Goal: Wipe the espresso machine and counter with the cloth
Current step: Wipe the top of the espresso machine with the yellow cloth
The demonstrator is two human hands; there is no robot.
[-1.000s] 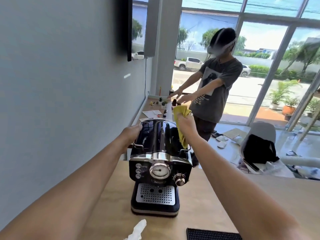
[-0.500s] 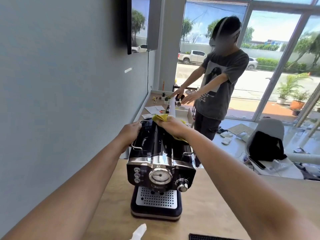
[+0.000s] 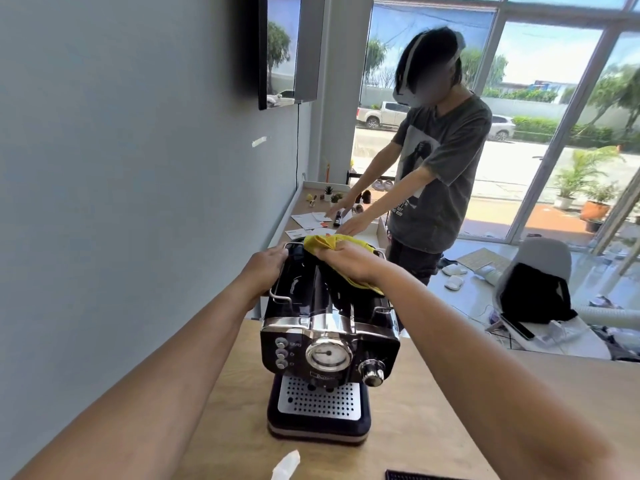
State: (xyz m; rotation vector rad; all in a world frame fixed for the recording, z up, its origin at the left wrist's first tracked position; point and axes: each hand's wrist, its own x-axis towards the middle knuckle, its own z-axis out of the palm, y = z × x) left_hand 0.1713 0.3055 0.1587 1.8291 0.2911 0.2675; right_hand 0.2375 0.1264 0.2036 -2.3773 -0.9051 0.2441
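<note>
Yellow cloth (image 3: 332,244) lies bunched on the back of the espresso machine's top, pressed down under our right hand (image 3: 349,263), whose fingers curl over and grip it — part of the fabric trails out beneath the wrist toward the machine's right edge. Our left hand (image 3: 264,270) wraps the chrome rail at the upper left corner of the espresso machine (image 3: 329,327), fingers closed around it. We see the glossy black machine standing on the light wooden counter (image 3: 426,420), its round gauge, three small buttons and chrome knob facing us, with the perforated drip tray (image 3: 319,398) at its foot. Near the bottom edge of the view a crumpled white scrap (image 3: 285,464) rests on the counter, perhaps a tissue, and beside it the corner of a black ribbed mat (image 3: 412,475) shows. Beyond the machine another person (image 3: 436,174) in a grey T-shirt leans over a farther tabletop strewn with papers and small potted plants (image 3: 330,194), both arms stretched out over it. At right a grey chair (image 3: 540,261) holds something black.
</note>
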